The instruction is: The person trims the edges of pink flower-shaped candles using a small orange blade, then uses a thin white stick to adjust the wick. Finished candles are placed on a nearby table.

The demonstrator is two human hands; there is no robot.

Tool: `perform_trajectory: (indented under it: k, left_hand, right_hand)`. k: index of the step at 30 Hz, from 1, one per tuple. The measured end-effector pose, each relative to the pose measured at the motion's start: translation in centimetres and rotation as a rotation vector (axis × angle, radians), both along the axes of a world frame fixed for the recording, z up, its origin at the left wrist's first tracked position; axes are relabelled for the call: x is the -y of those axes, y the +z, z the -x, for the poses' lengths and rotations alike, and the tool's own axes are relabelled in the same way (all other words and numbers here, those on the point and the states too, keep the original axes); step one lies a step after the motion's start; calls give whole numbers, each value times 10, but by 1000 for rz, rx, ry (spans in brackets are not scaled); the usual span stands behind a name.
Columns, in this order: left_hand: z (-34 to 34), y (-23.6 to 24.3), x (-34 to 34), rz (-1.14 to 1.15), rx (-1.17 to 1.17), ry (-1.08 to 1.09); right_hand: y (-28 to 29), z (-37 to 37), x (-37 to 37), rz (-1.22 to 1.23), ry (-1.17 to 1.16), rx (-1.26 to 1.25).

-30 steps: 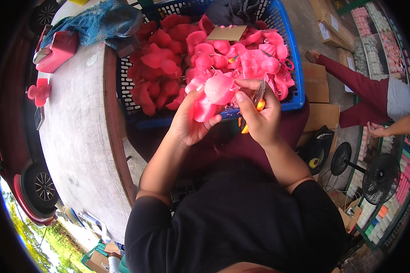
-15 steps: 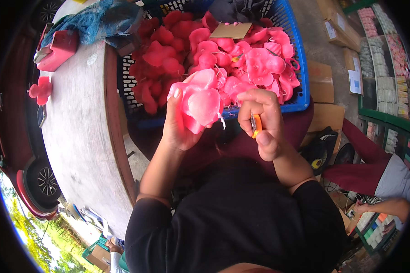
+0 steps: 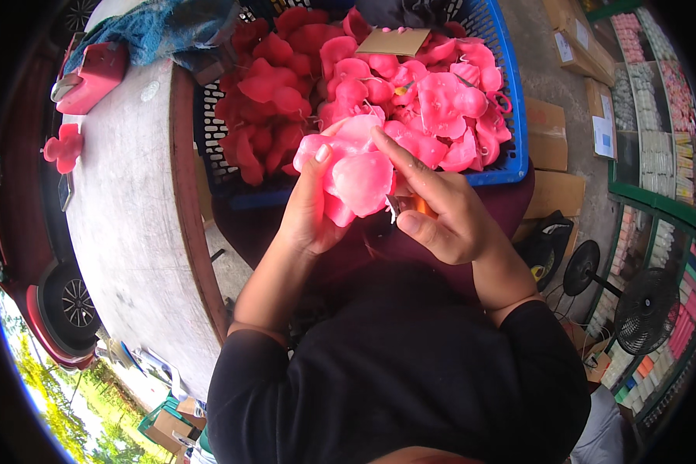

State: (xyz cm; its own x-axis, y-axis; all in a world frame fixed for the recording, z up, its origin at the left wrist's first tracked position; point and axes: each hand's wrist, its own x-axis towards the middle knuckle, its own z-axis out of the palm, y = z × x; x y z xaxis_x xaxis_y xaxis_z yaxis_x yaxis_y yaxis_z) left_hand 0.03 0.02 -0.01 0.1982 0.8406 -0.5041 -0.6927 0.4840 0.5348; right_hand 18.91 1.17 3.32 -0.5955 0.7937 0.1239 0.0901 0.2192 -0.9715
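Observation:
My left hand (image 3: pixel 308 201) grips a pink flower-shaped wax piece (image 3: pixel 357 175) by its left side, thumb on top. My right hand (image 3: pixel 441 216) is closed around an orange-handled cutter (image 3: pixel 421 203), mostly hidden by the fingers, with its dark blade at the flower's lower right edge beside a short white wick (image 3: pixel 392 216). The right index finger reaches to the flower's upper right. Behind both hands, a blue plastic basket (image 3: pixel 518 116) is heaped with similar pink pieces (image 3: pixel 441 100), with a cardboard square (image 3: pixel 392 42) on top.
At left, a pale worktable (image 3: pixel 124 232) carries a pink tool (image 3: pixel 93 77), a pink flower (image 3: pixel 63 147) and blue cloth (image 3: pixel 162 31); a car (image 3: pixel 23 201) stands beyond. At right are cardboard boxes (image 3: pixel 545 135), a fan (image 3: pixel 646 309), stocked shelves (image 3: pixel 657 93) and another person's grey-clothed part (image 3: pixel 599 425).
My right hand has moved left, back onto the flower, after being apart from it half a second ago. The other person on the right has moved lower, mostly out of view.

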Motion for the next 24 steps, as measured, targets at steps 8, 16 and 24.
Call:
perform_trajectory:
  k: [8, 16, 24]
  left_hand:
    - [-1, 3, -2, -152, -49, 7]
    - [3, 2, 0, -191, -86, 23]
    - [1, 0, -1, -196, -90, 13]
  right_hand:
    - [-3, 3, -2, -390, -118, 133]
    - [-4, 4, -1, -449, -146, 165]
    - [6, 0, 2, -185, -40, 42]
